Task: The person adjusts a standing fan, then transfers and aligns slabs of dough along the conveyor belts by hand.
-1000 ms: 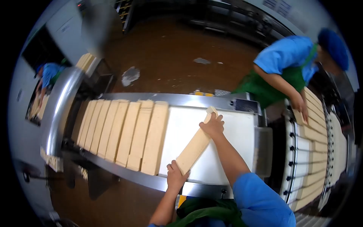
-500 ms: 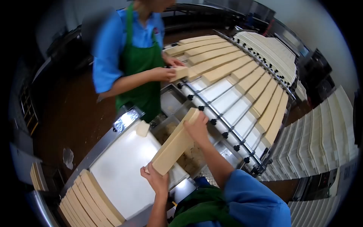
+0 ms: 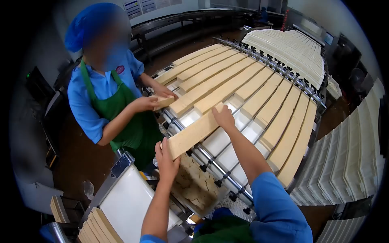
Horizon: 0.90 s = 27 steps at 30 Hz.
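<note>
A long, pale tan slab (image 3: 192, 135), smooth and straight-edged, is stretched between my hands in the head view. My left hand (image 3: 166, 158) grips its near end, fingers wrapped around the edge. At the far end, my right hand (image 3: 224, 118) closes over the slab above a white conveyor belt (image 3: 216, 144). Similar slabs lie on the belt in lanes split by thin metal rods; one lane slab (image 3: 221, 92) is just beyond my right hand. The belt's near metal rail (image 3: 207, 153) passes beneath the held slab.
Across from me, a person (image 3: 117, 87) in a blue shirt and green apron holds a short slab piece (image 3: 163, 101) at the belt. Below the rail, a bin (image 3: 194, 178) holds broken pieces. More slabs (image 3: 99, 227) stand on the white table (image 3: 131, 202). Stacked white trays (image 3: 344, 158) stand at right.
My hands have carried the slab forward from over the bin and white table to the belt's near edge. The view has shifted, bringing the other person's head into frame.
</note>
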{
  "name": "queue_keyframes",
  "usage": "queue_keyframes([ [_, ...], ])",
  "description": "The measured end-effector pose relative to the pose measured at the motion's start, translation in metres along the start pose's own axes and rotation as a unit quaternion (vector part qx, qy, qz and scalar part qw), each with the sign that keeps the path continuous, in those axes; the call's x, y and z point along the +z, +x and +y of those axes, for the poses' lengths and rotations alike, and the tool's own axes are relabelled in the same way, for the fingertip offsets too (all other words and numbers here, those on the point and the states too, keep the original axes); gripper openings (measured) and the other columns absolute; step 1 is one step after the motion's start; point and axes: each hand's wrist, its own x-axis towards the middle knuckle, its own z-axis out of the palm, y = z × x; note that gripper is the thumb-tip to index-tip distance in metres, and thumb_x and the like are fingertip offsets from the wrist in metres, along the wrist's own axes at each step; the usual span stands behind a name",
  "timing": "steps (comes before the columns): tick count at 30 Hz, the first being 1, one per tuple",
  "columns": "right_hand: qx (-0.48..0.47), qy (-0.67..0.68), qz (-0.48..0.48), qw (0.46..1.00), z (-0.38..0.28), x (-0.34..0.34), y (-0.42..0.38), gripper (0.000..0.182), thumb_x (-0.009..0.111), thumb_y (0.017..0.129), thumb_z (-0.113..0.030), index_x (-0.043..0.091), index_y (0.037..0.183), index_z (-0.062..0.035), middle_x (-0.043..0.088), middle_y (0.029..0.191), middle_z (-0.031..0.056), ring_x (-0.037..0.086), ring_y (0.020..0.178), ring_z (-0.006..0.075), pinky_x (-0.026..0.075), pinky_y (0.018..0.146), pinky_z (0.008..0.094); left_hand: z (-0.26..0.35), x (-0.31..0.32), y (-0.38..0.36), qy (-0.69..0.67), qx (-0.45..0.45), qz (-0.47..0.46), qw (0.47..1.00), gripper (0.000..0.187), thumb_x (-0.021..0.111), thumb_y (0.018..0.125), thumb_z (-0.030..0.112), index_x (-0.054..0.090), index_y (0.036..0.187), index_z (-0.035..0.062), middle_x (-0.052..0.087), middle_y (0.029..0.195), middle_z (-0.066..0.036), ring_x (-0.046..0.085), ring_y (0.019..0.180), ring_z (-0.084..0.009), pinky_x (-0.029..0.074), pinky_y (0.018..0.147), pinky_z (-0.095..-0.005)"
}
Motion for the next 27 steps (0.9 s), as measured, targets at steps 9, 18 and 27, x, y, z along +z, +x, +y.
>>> queue_keyframes([
  [9,-0.100,-0.335,-0.133,0.927,0.047,-0.016,0.104,0.052,0.029,0.092,-0.044,0.058,0.121,-0.0103,0.051,0.130,0.0144,0.048,0.116,0.0405,0.033,0.094,0.0562,-0.025,0.033,0.052,-0.163,0.043,-0.273,0.947,0.075,0.063,0.072,-0.004,0.029,0.139,0.0020,0.029,0.141,-0.017,0.036,0.128,-0.0302,0.035,0.104,-0.0372],
  [18,-0.006,-0.216,-0.046,0.975,0.030,-0.017,0.096,0.072,0.034,0.088,-0.044,0.033,0.134,0.0121,0.023,0.146,0.0261,0.017,0.137,0.0391,0.014,0.109,0.0507,-0.019,0.072,0.063,-0.209,0.018,-0.301,0.930,0.076,0.055,0.071,-0.013,0.029,0.140,0.0033,0.021,0.141,-0.015,0.029,0.131,-0.0284,0.033,0.104,-0.0367],
  [27,-0.260,-0.116,-0.117,0.952,0.011,-0.004,-0.033,0.068,0.047,0.086,-0.047,0.036,0.137,-0.0018,0.024,0.146,0.0223,0.016,0.137,0.0398,0.014,0.107,0.0569,-0.017,0.132,0.049,-0.066,0.015,-0.077,0.995,0.063,0.041,0.065,-0.009,0.043,0.128,-0.0019,0.033,0.135,-0.025,0.029,0.130,-0.0398,0.023,0.109,-0.0437],
])
